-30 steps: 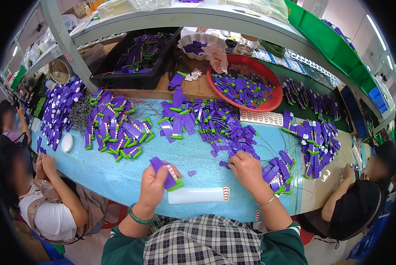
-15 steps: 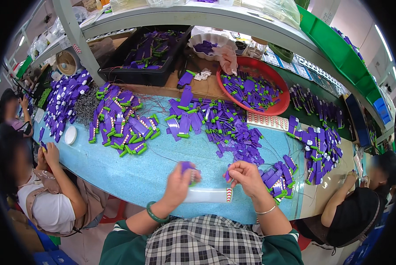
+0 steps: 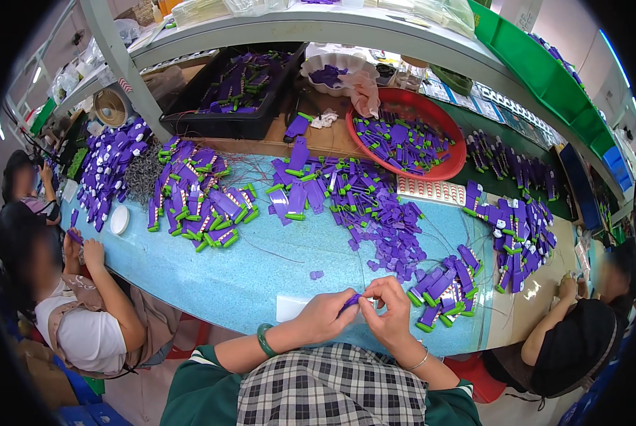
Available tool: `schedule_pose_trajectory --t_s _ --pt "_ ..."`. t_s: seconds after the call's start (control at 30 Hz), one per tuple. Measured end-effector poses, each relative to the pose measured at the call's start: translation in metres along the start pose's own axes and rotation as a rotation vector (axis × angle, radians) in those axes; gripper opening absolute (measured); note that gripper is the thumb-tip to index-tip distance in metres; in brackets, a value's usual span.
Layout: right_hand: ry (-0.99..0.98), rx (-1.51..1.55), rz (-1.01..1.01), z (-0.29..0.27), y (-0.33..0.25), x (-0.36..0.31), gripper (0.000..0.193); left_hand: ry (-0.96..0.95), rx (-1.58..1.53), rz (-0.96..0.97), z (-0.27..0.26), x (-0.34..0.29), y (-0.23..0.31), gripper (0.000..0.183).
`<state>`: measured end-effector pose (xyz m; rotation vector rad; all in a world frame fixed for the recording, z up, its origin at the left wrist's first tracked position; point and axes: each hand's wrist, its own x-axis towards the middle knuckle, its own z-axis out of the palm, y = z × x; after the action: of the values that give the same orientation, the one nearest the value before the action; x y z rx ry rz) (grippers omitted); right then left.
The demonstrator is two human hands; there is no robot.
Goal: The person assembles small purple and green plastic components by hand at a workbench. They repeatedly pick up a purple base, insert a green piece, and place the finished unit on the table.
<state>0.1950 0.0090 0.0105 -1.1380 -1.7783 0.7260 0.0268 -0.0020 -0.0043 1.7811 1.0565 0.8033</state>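
Observation:
My left hand (image 3: 323, 317) is closed round a small purple plastic piece (image 3: 349, 304) above the near edge of the table. My right hand (image 3: 389, 312) pinches at the right end of that piece, fingertips almost meeting the left ones. A thin wire rises from beside the fingers toward the heap of small purple parts (image 3: 392, 238). Under my left hand lies a white strip (image 3: 289, 308), mostly covered. One loose purple part (image 3: 316, 275) rests on the blue tabletop (image 3: 211, 284) just beyond. Purple pieces with green ends (image 3: 446, 287) are piled right of my right hand.
More purple-and-green pieces (image 3: 200, 195) lie at left. Behind stand a red basin (image 3: 461, 160) and a black crate (image 3: 211, 126), both holding purple parts, under a shelf (image 3: 296, 30). One person (image 3: 94, 323) sits left, another (image 3: 577, 341) right, both handling things.
My hands have come together, the left moving right and downward. The purple-and-green piece it held blurred is out of sight. A loose purple part now lies on the table; the white strip is more covered.

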Motion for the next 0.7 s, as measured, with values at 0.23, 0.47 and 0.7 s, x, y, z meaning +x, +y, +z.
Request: schedule_pose_trajectory --t_s 0.23,0.47,0.7 --pt "-0.192 0.246 0.221 -0.005 0.002 -0.001 0.009 -0.114 -0.073 -0.092 0.001 -0.002 0.008 0.023" --pt "-0.212 0.233 0.301 -0.013 0.018 0.000 0.010 -0.205 -0.169 -0.195 0.005 0.009 0.007 0.025" --pt "-0.155 -0.447 0.148 -0.111 0.028 0.034 0.017 0.199 0.771 -0.316 -0.081 0.075 -0.018 0.043"
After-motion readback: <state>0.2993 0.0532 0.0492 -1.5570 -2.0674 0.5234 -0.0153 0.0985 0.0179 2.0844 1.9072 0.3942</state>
